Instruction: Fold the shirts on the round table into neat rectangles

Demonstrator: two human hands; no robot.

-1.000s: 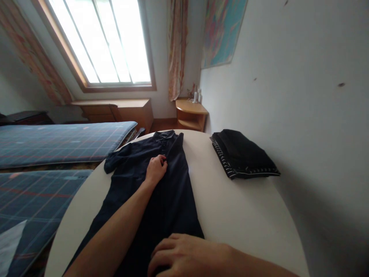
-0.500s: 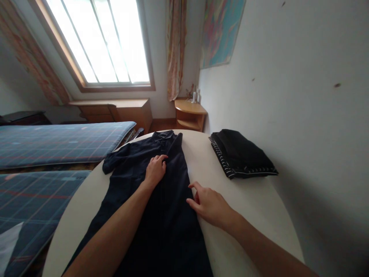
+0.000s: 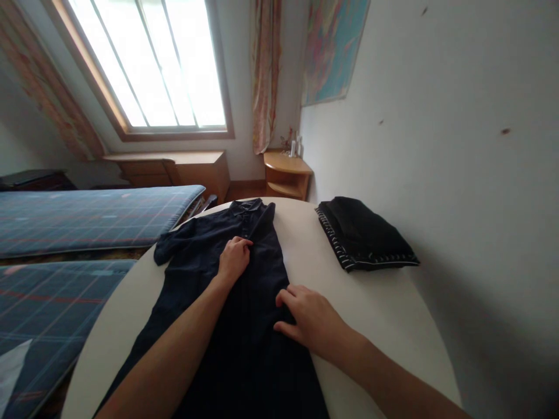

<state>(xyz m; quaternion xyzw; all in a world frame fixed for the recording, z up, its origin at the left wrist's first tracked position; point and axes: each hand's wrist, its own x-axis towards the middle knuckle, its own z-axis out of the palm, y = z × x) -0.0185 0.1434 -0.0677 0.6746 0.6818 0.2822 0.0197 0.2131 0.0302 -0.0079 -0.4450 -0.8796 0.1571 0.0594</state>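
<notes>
A dark navy garment (image 3: 257, 349) with a collar and short sleeve lies spread lengthwise over a round cream table (image 3: 349, 302), its collar at the far edge. My left hand (image 3: 234, 256) is closed on the garment's middle below the collar, fingertips pinched at the front placket. Over the garment's right edge is my right hand (image 3: 305, 314), thumb and fingers apart, holding nothing. To the right, a folded black cloth (image 3: 367, 233) with white-striped edges rests on the table.
Two plaid mattresses (image 3: 87, 218) lie left of the table. Beyond it stand a wooden desk (image 3: 196, 166) and a corner shelf (image 3: 288, 163) with small items. A white wall (image 3: 458, 174) runs along the right side.
My right hand has moved slightly nearer and to the left, over the garment's edge. My left hand has barely moved, its fingers a little more closed.
</notes>
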